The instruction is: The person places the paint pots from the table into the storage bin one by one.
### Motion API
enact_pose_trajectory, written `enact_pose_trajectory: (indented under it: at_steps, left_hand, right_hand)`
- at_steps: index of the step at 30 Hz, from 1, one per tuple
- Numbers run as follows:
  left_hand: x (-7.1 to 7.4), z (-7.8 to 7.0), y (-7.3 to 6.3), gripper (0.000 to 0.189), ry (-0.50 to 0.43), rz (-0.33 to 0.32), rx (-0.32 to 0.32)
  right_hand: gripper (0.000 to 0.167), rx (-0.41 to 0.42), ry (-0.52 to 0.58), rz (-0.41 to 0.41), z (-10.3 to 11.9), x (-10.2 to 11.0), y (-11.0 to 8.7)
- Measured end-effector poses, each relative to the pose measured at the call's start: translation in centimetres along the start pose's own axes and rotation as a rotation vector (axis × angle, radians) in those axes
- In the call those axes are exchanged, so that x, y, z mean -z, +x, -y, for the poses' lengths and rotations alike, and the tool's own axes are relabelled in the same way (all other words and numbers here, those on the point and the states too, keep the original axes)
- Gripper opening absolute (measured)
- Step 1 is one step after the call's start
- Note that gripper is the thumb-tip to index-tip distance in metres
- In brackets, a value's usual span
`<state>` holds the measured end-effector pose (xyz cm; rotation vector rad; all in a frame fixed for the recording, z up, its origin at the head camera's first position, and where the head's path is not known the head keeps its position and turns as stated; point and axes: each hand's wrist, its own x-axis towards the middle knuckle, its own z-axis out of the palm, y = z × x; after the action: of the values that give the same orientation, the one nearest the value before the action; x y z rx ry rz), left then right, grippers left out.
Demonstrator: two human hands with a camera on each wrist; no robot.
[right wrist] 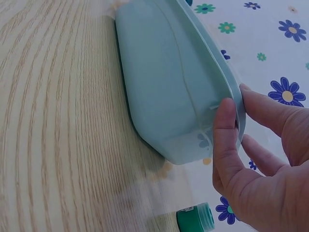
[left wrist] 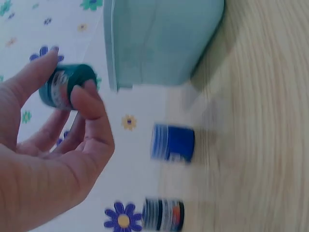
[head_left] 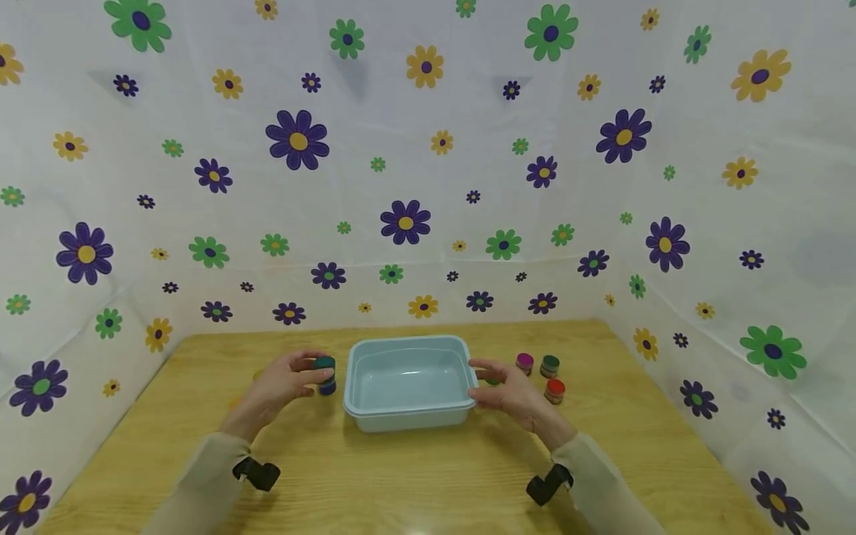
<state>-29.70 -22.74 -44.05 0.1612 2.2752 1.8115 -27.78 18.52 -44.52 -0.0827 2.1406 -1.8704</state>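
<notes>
Pale blue-green tub (head_left: pixel 411 420), teal jar (left wrist: pixel 60 89), yellow wood-grain table (head_left: pixel 401 475), white curtain (head_left: pixel 368 111) — purple, green, yellow flowers (head_left: pixel 297 140)

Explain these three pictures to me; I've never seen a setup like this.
There is no robot here, just a person's bare left hand and right hand. The wide picture comes from a camera worn on the head, looking forward and down. The two closer ones come from cameras worn on the wrists, each watching its own hand's work.

On the wooden table stands a pale blue-green basin. Small jars stand on both sides, among them a blue jar on the left and a magenta jar and a red jar on the right.

The left hand holds a teal-topped jar between thumb and fingers, raised off the table. The right hand pinches the basin's rim.
</notes>
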Motion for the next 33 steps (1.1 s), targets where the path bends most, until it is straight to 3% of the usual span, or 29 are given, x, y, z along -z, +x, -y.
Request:
enact_pose_trajectory:
  at_steps: [6, 11, 19, 25, 33]
  left_hand:
    - [-2.6, -1.3, 0.9, 0.053, -0.095, -0.062, -0.034]
    - [-4.7, -2.5, 1.5, 0.047, -0.119, -0.077, -0.029]
    - [-7.5, -3.7, 2.2, 0.048, -0.13, -0.044, -0.004]
    - [-8.9, -3.9, 2.8, 0.046, -0.124, -0.059, 0.009]
    - [-10.5, -4.6, 3.5, 0.043, -0.095, -0.025, 0.042]
  right_hand:
    - [0.065, -0.001, 0.009, 0.022, 0.2, 0.2, 0.1]
    - [0.066, -0.002, 0.016, 0.023, 0.3, 0.2, 0.2]
    - [0.065, -0.008, 0.001, 0.01, 0.3, 0.0, 0.0]
    - [0.066, 0.0, 0.006, 0.015, 0.1, 0.1, 0.0]
    - [0.066, -0.009, -0.01, -0.006, 0.3, -0.1, -0.1]
